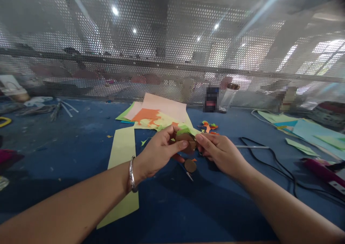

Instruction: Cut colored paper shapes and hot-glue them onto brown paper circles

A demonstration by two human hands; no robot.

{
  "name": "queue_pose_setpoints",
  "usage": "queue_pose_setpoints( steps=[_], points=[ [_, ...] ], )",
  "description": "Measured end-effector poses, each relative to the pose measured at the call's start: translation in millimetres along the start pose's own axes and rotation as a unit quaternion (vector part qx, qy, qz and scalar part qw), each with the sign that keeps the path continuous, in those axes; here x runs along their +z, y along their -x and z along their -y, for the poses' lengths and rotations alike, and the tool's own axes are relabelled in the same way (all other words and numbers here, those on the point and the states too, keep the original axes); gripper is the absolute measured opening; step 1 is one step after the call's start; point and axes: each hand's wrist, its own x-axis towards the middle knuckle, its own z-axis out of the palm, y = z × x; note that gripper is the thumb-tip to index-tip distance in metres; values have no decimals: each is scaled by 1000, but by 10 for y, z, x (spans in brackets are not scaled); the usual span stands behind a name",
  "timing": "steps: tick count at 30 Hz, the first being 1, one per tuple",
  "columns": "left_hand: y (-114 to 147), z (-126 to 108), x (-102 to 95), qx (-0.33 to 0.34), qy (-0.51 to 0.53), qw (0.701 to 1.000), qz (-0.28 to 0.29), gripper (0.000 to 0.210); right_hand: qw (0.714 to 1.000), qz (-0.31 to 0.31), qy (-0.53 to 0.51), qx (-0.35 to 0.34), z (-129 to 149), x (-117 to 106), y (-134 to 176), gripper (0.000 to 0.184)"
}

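Note:
My left hand, with a silver bangle at its wrist, is closed on a brown disc that looks like cardboard. Green paper lies along the disc's upper side. At the right end of that paper, my right hand pinches its edge between thumb and fingers; what lies beneath those fingers is hidden. On the table just below the hands is another brown round piece. Close beside it rests a thin pointed tool, its kind unclear.
Coloured paper sheets are piled behind the hands. A yellow-green strip lies left, orange and green scraps right. A black cord runs towards a purple tool. A clear bottle stands by the perforated metal screen.

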Motion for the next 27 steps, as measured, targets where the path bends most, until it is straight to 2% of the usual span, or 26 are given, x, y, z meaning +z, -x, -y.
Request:
queue_pose_setpoints(
  steps=[8,13,27],
  points=[
    [7,-42,-3,18,-49,999,2,20,1000,-5,21,-8,20,-35,-14,54],
    [1,-42,-2,12,-48,999,-7,24,1000,-1,19,-17,19,-42,-16,52],
    [-18,-29,-46,29,-50,997,-41,18,999,-12,32,-18,48,-52,-1,53]
  ],
)
